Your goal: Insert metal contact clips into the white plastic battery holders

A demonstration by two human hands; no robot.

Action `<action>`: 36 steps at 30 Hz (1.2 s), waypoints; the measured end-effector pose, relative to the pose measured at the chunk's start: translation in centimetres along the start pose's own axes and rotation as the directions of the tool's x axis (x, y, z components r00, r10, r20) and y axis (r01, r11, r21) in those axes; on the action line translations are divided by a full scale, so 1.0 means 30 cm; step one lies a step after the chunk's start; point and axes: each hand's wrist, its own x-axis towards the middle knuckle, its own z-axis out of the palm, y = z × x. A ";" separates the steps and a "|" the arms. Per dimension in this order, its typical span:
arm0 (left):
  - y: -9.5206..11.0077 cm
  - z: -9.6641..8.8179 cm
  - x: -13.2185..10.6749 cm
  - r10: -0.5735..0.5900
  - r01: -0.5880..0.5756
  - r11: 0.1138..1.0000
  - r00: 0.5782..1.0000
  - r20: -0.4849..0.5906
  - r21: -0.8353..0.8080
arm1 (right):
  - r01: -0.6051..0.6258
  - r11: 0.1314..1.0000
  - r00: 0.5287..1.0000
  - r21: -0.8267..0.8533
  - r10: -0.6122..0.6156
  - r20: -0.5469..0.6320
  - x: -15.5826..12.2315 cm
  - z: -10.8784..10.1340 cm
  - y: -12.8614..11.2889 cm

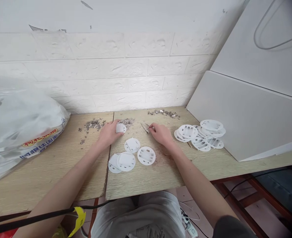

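Note:
My left hand (107, 133) is closed on the edge of a white round plastic battery holder (121, 128), just in front of a heap of small metal pieces (128, 122). A pair of metal tweezers (145, 128) is pinched in my right hand (160, 133), its tips pointing left toward that heap. Whether the tips grip anything is too small to tell. Between my forearms lie several more round holders: a single one with slots facing up (146, 155), another white holder (132, 145), and two overlapping ones (126, 161).
A pile of slotted white holders (187, 132) lies at the right beside a large grey-white panel (250, 115). More small metal parts form heaps at the left (94, 124) and back (163, 113). A full plastic bag (24, 125) stands far left. A black cable (49, 213) crosses the lower left.

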 end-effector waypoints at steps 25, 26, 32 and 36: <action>-0.165 -0.191 -0.160 0.177 -0.106 0.967 0.935 0.309 -0.233 | -0.003 1.000 1.000 -0.003 0.003 0.015 -0.005 -0.006 -0.004; -0.175 -0.194 -0.155 0.153 -0.084 0.969 0.943 0.297 -0.233 | -0.002 1.000 1.000 0.000 0.002 0.017 -0.005 -0.006 -0.004; -0.239 -0.258 -0.152 0.081 -0.059 0.989 0.984 0.157 -0.137 | -0.002 1.000 1.000 -0.011 0.002 0.011 -0.009 -0.007 -0.005; -0.277 -0.400 -0.200 -0.051 0.046 0.997 0.993 -0.103 -0.055 | 0.013 1.000 1.000 -0.023 -0.013 0.012 -0.012 -0.009 -0.005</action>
